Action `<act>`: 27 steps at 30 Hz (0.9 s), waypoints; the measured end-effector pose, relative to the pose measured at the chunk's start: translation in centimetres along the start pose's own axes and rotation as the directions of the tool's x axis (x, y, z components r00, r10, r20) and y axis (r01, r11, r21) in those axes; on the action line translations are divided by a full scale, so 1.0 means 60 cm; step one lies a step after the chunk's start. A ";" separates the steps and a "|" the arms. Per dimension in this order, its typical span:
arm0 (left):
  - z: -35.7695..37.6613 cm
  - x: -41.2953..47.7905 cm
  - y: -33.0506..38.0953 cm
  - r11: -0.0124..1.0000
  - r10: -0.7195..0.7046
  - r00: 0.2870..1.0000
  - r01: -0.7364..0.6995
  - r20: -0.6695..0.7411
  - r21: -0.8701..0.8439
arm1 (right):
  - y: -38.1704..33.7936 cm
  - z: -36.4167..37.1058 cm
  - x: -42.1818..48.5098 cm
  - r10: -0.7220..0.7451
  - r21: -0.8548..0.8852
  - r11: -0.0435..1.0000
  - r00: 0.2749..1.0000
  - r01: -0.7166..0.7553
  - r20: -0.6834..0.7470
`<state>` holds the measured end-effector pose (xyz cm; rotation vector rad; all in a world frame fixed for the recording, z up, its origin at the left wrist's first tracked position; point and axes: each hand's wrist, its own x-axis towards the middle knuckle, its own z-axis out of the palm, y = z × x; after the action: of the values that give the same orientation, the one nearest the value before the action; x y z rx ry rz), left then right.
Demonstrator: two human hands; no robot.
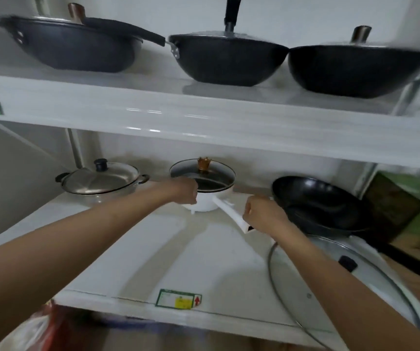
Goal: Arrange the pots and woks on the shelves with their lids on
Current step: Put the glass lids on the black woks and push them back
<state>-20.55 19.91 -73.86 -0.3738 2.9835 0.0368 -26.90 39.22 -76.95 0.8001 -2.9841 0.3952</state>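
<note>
A white pot (205,202) with a glass lid (203,174) and gold knob sits at the back middle of the lower shelf (153,249). My left hand (186,191) grips the pot's left side. My right hand (259,215) is closed around its long white handle (229,211). To the right lies an uncovered black wok (322,206). In front of that wok a loose glass lid (335,282) with a black knob lies on the shelf. At the back left stands a steel pot (100,183) with its lid on.
The upper shelf (203,117) holds three black woks (72,44) (226,59) (355,69) with lids on. A cardboard box (393,211) stands to the right of the shelving. Red and white packaging (39,330) shows at the bottom left. Bare shelf surface lies in front of the white pot.
</note>
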 end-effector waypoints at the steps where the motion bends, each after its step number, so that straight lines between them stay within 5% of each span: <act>1: -0.003 -0.015 0.030 0.999 0.036 0.999 -0.036 0.006 -0.005 | 0.021 -0.009 -0.022 0.027 0.009 1.000 1.000 -0.027 0.007; 9: 0.054 -0.056 0.311 0.961 0.271 0.957 -0.262 0.107 -0.090 | 0.249 -0.063 -0.158 0.216 -0.050 0.976 0.971 -0.212 0.106; 15: 0.127 -0.039 0.480 0.942 0.232 0.953 -0.170 0.196 -0.289 | 0.394 -0.026 -0.216 0.316 0.143 0.924 0.917 -0.356 0.242; 18: 0.152 -0.025 0.519 0.905 0.162 0.955 -0.043 0.250 -0.423 | 0.405 -0.008 -0.224 0.368 0.412 0.752 0.847 -0.514 0.384; 21: 0.172 -0.022 0.530 0.916 0.124 0.961 -0.016 0.245 -0.402 | 0.383 0.017 -0.234 0.304 0.641 0.433 0.772 -0.634 0.558; 24: 0.181 -0.020 0.523 0.875 0.112 0.981 -0.023 0.156 -0.484 | 0.354 0.044 -0.224 0.317 0.770 0.165 0.773 -0.616 0.550; 27: 0.185 -0.034 0.521 0.811 0.133 0.988 -0.059 0.084 -0.582 | 0.325 0.075 -0.199 0.413 0.837 0.047 0.774 -0.545 0.480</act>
<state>-24.90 51.17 -84.32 -0.2603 2.7983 0.9621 -26.03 60.25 -87.00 -0.4395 -2.6162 2.4726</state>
